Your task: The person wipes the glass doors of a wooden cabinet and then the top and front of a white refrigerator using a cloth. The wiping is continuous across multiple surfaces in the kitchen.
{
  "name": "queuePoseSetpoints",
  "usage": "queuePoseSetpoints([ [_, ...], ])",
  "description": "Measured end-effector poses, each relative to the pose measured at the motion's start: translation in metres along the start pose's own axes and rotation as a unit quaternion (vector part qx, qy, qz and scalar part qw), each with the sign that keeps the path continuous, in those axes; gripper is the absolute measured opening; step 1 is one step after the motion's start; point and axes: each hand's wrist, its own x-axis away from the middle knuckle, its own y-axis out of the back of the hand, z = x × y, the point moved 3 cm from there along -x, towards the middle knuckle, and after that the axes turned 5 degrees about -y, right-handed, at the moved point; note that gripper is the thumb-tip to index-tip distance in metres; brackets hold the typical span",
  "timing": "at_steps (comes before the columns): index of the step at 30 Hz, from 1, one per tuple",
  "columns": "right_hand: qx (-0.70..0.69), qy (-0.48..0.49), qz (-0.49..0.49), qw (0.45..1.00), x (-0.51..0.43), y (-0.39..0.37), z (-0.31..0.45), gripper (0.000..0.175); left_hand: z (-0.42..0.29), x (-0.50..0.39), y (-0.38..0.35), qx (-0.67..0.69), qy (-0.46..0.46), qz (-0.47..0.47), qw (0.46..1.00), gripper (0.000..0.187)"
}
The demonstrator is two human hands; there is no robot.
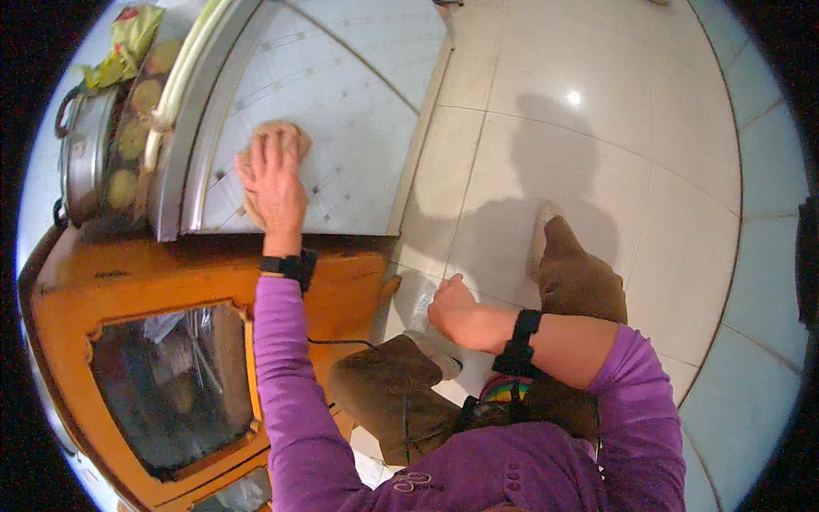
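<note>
My left hand [275, 182] lies spread over a tan cloth [295, 134], pressing it to a pale cabinet door panel [358, 160] patterned with small squares. The cloth shows past the fingers at the top and along the left side. Lower down, my right hand [454, 313] hangs in front of my body above the floor, its fingers curled in a loose fist. Nothing shows in that hand, though its palm is turned from view. Each wrist wears a black strap.
Beside the panel stands an orange wooden cabinet [333, 281] with a glass door [173, 384]. On the left are a metal pot [86, 153], several round fruits or vegetables [132, 139], pale stalks [182, 77] and a yellow-green plastic bag [131, 45]. Light floor tiles [640, 109] extend right to a blue tiled wall [768, 256].
</note>
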Motion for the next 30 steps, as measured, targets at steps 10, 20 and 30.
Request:
queuePoseSetpoints([
  [10,0.054,0.002,-0.032,0.998,-0.004,-0.016,0.009,0.029,0.024,-0.068,0.001,-0.111,-0.021,-0.017,0.993,0.05],
  [20,0.041,0.007,-0.023,0.999,0.0,-0.026,0.012,0.026,-0.04,-0.174,-0.09,-0.07,-0.105,-0.045,0.991,0.045],
  [30,0.029,-0.024,-0.07,0.997,-0.008,-0.028,0.007,0.023,-0.018,-0.198,-0.076,-0.11,-0.077,-0.069,0.989,0.05],
])
